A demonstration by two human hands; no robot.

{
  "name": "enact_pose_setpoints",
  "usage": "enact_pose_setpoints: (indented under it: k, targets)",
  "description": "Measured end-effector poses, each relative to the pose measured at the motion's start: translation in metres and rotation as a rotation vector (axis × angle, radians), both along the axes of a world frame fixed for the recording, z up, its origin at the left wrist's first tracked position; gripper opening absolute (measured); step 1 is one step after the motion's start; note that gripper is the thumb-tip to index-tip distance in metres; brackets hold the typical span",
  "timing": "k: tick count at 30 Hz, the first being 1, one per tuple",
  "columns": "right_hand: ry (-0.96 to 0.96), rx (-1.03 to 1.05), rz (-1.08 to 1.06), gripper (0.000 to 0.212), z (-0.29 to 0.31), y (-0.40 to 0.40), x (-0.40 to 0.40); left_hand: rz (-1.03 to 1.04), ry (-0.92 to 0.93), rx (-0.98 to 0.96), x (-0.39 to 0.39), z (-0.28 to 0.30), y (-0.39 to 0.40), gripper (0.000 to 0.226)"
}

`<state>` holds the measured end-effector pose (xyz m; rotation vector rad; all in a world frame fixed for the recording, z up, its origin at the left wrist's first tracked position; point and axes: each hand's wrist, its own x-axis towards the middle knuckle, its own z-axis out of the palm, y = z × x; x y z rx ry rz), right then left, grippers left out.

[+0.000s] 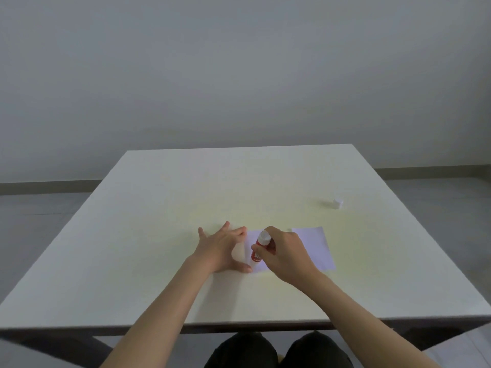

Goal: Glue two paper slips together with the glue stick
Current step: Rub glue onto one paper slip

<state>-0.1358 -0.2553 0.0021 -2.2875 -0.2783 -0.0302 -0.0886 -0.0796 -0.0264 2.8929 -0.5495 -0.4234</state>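
Two white paper slips lie side by side on the table. My left hand rests flat with spread fingers on the left edge of the left slip. My right hand grips a red and white glue stick, held tilted with its lower end on that slip and its white end pointing up. The right slip lies flat just beyond my right hand, which partly covers it.
A small white cap stands alone at the table's far right. The table's near edge runs just above my knees. A plain grey wall stands behind the table.
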Motion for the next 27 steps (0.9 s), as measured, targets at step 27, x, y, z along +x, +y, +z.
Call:
enact_pose_setpoints:
  k: [27]
  targets:
    - [-0.048, 0.041, -0.133, 0.022, 0.012, -0.038, 0.021, 0.001, 0.031, 0.077, 0.000, 0.004, -0.002, 0.096]
